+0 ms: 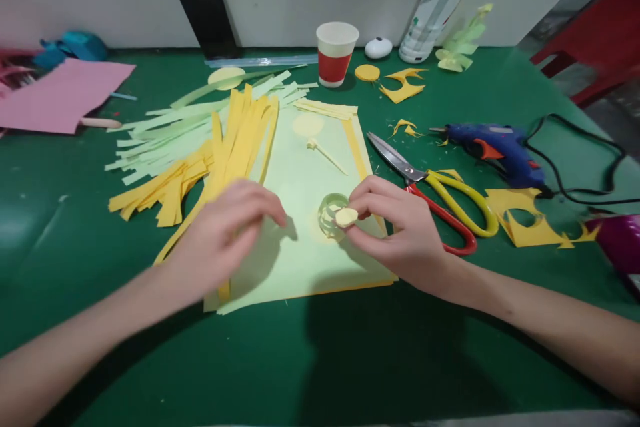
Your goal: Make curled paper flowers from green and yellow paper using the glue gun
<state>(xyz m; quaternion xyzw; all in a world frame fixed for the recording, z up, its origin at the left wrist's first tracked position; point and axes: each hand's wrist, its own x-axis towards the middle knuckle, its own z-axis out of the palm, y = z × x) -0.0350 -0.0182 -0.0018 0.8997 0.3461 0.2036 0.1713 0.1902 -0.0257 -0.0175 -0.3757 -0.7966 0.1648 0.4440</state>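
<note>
- The right hand [400,230] pinches a small paper disc [346,217] against a rolled paper ring [331,212].
- The left hand [225,233] hovers loosely curled, holding nothing, just left of the ring, over the pale green sheet [305,167].

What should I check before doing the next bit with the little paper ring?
1. Right hand has hold of the small yellow paper disc: ok.
2. Disc sits against the pale green paper ring: ok.
3. Left hand is free, holding nothing: cannot tell; it is blurred.
4. Scissors lie apart from the fingers: ok.
5. Glue gun is within easy reach on the right: ok.
6. Glue gun is hot: cannot tell.
</note>
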